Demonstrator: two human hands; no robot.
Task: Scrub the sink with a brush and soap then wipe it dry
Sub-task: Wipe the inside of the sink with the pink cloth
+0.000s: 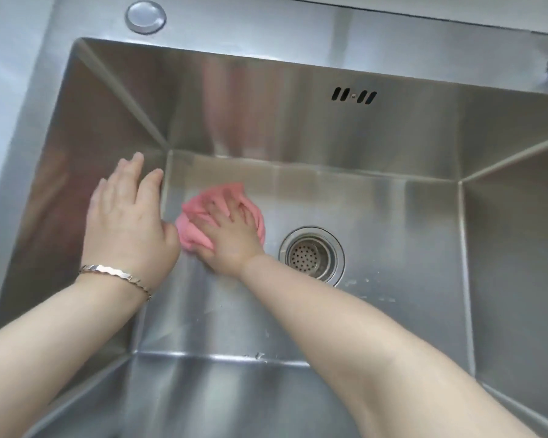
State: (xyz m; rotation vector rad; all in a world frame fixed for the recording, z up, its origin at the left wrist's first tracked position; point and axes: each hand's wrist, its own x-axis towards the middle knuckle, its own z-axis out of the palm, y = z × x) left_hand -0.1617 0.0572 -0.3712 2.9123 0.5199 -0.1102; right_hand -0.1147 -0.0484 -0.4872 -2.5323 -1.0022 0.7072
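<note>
Sink (393, 147) of brushed steel fills nearly the whole view: a deep rectangular basin whose sloped walls meet in sharp creases at the corners. On its floor, toward the back-left, lies a bunched pink cloth (194, 213). The right hand (231, 235) presses down on it with fingers (217, 205) spread and straight, not curled round the fabric. The cloth's far edge stops just short of the crease where the floor meets the back wall, and its left edge lies near the foot of the left wall.

The left hand (124, 219) rests flat against the left wall beside the back-left corner, its fingers (136, 162) straight and holding nothing. Its thumb side is just beside the cloth; whether they touch I cannot tell. A metal bracelet (114, 273) circles that wrist.

Just right of the right hand sits the drain strainer (310, 256), parted from the cloth's edge by a narrow strip of bare steel. Beyond the drain the floor runs bare to the right wall, while both forearms cross the front half. White flecks (355, 282) lie near the drain's lower right and along the front floor crease.

Overflow slots (354, 96) pierce the back wall. A round cap (145, 16) sits on the back-left rim, and a pale counter (10, 58) borders the left side.
</note>
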